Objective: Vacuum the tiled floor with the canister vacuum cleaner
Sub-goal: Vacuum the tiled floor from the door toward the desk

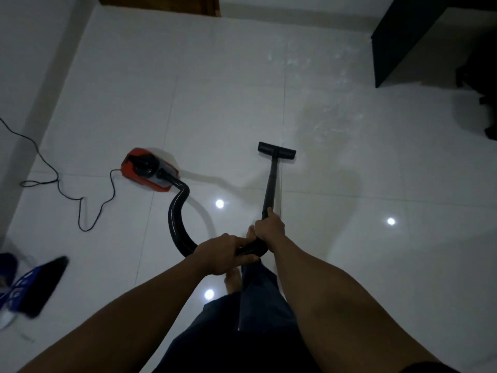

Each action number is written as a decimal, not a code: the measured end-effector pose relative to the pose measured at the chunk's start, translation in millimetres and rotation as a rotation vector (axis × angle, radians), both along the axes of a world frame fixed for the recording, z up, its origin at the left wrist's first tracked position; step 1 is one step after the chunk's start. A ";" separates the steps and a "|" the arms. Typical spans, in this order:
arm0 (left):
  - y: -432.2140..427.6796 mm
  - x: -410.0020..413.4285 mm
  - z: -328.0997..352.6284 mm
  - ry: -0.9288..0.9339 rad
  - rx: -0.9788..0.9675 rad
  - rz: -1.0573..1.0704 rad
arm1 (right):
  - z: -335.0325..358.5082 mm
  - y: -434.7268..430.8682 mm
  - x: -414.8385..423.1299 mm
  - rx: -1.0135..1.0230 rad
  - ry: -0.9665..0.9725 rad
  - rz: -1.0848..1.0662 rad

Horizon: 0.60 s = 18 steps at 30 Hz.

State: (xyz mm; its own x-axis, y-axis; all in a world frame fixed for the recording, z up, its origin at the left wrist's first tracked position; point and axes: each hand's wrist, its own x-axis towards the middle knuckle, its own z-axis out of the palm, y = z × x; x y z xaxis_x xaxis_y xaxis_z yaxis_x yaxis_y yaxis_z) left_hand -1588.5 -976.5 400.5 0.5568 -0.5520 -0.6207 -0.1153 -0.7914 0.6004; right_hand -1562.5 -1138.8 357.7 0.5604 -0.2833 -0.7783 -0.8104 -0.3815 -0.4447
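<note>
black and rigid, the wand (270, 184) is in your right hand (269, 228), fingers (262, 233) wrapped round its near end; your left hand (224, 254) grips the ribbed hose (176, 219) just behind. its floor head (277, 151) rests mid-way across the tiled floor (215, 90), the red canister (146, 168) nearer the floor's left edge. the wand should steer light and stiff, the hose floppy, tugging the canister on slick tiles.

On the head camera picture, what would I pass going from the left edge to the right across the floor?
Power cord → red canister vacuum → floor nozzle → black furniture. Left hand grips the hose, right hand the wand; these overlap, so left out.
</note>
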 end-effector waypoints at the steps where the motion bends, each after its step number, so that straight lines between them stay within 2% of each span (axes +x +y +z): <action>1: 0.2 -8.5 -0.1 0.013 0.003 -0.014 | -3.5 0.8 -11.1 0.011 0.006 -0.010; 9: -1.7 -59.0 -9.7 0.046 0.002 -0.031 | -21.0 -3.8 -65.4 0.022 0.050 0.000; 18: -19.2 -34.0 4.5 0.028 0.020 -0.024 | -17.6 -17.3 -34.6 0.034 0.111 0.085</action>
State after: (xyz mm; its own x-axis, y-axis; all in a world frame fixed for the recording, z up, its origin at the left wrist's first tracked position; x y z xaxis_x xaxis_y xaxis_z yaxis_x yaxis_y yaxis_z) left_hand -1622.5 -995.7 405.0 0.5258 -0.5520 -0.6472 -0.1175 -0.8006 0.5875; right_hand -1597.1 -1156.1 340.1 0.4916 -0.2108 -0.8449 -0.8206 -0.4370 -0.3684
